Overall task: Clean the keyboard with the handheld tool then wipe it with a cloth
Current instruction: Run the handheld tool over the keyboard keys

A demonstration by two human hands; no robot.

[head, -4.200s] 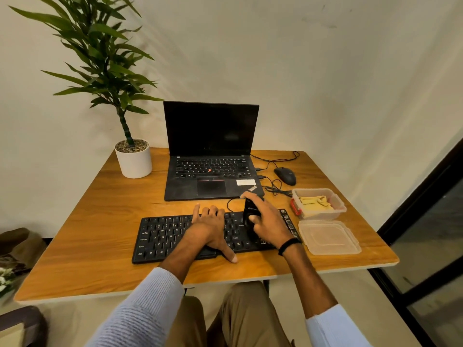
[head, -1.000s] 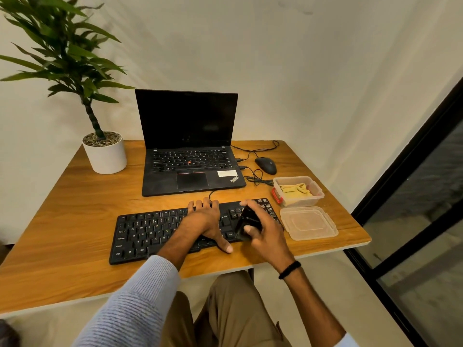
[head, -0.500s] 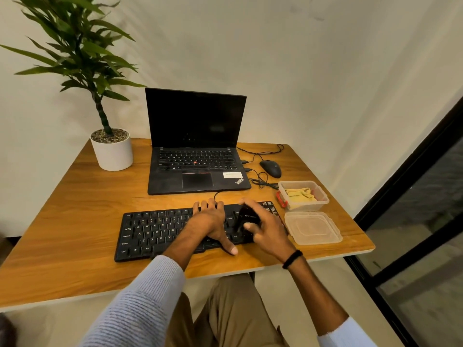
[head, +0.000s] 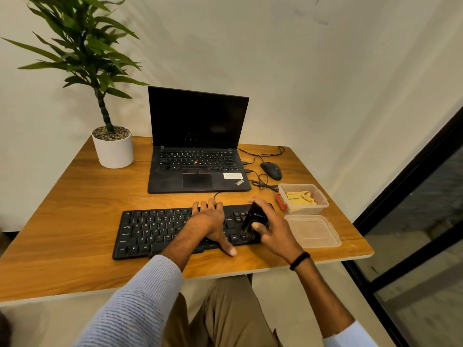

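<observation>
A black keyboard [head: 152, 230] lies near the front edge of the wooden table [head: 75, 221]. My left hand [head: 209, 220] rests flat on its middle keys, fingers spread, thumb at the front rim. My right hand [head: 271, 230] grips a black handheld tool [head: 253, 221], tilted with its lower end down on the keyboard's right section. A yellow cloth [head: 299, 197] sits in an open clear plastic box [head: 320, 200] just right of the keyboard.
The box's lid [head: 314, 230] lies beside my right hand. An open black laptop [head: 198, 156] stands behind the keyboard, with a wired mouse [head: 271, 170] and cables to its right. A potted plant [head: 112, 146] occupies the back left corner.
My right hand has worked the tool over the keyboard's right section, sliding it a little back and forth. My left hand stays pressed on the keys. The head camera has shifted.
</observation>
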